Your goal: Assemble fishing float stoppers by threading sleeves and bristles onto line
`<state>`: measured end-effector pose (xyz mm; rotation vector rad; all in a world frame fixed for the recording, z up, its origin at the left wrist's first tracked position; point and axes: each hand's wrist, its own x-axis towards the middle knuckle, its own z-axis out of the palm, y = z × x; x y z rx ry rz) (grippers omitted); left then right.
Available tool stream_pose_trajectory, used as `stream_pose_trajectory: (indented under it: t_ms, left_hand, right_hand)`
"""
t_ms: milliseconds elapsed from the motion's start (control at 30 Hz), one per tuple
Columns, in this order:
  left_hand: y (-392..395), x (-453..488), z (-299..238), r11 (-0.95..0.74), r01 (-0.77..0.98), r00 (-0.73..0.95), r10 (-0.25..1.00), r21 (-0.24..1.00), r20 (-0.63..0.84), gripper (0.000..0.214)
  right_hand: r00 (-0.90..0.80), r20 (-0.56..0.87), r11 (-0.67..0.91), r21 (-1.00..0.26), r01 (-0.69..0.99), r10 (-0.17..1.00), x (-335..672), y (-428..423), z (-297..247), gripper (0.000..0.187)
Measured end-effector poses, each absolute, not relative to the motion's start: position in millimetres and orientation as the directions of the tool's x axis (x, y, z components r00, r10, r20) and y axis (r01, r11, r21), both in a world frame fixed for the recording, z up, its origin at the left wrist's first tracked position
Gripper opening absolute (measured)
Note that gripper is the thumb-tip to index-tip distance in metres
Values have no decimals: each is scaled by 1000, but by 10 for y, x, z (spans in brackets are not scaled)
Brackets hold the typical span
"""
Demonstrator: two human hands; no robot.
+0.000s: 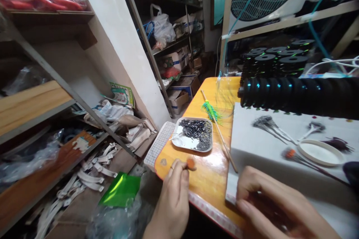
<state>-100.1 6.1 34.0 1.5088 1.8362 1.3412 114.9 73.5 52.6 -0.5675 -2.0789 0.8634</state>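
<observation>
My left hand (172, 198) is at the near edge of the orange table (209, 171), its fingers pinched on a small orange bead-like piece (191, 163). My right hand (269, 205) rests over the near edge of a white foam board (269, 149), fingers curled; what they hold is hidden and blurred. Just beyond my left hand sits a white tray (193, 134) holding several small black parts.
A thin stick with a green feathered lure (211, 111) lies across the table. On the board lie wire bundles (269, 125), an orange-tipped piece (290, 154) and a white dish (319, 152). A row of black spools (297, 95) stands behind. Cluttered shelves (42, 119) fill the left.
</observation>
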Motion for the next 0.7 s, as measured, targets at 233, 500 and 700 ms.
stream_pose_trajectory:
  t_ms: [233,500,700]
  left_hand:
    - [275,-993,700,-151,775,-22,964,614,265,36]
    - [942,-1338,1224,34,981,-90,951,191,295,28]
    - [1365,-1492,1051,32,996,-40,995,85,96,24]
  right_hand:
    - [-529,578,712,-698,74,622,1145,771,577,19]
    - [-562,445,607,-784,133,698,1171,747,585,24]
    - [-577,480,643,-758,106,661,1193,771,602,19]
